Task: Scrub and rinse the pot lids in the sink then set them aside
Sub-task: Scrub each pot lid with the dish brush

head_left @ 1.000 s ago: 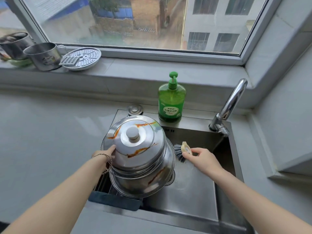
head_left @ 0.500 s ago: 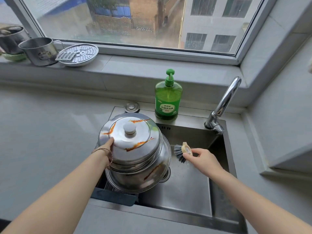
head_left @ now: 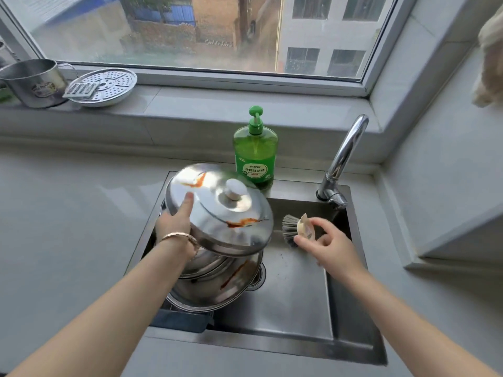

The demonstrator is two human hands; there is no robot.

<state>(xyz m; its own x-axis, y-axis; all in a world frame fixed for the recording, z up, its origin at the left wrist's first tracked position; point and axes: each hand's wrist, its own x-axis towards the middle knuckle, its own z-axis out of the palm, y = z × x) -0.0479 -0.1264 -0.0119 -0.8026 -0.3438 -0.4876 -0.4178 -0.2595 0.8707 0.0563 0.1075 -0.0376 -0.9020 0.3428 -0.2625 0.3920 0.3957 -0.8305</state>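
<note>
**Head view.** We see the left hand (head_left: 174,224) gripping the near-left rim of the upper lid (head_left: 217,210), the thumb pressed flat on the dome and the other fingers hidden beneath the edge. Half a second earlier this lid sat level on the stack. It is now raised and tilted, with its far edge high and its near-right edge low above the lower lids (head_left: 217,284), which remain in the left part of the sink (head_left: 299,308). We cannot tell whether the raised lid touches those below. Orange-red streaks cross the dome on both sides of the knob (head_left: 235,189), and a similar streak marks a lower lid. The right hand (head_left: 329,246) pinches the pale handle of the brush (head_left: 292,229) between thumb and fingers, with the bristles pointing left, just beside the lid's right edge but apart from it. The green soap bottle (head_left: 255,151) stands on the far rim and the faucet (head_left: 345,156) at the far right, with no water visible. We judge that the first lid is being singled out and that scrubbing has not yet begun.
</note>
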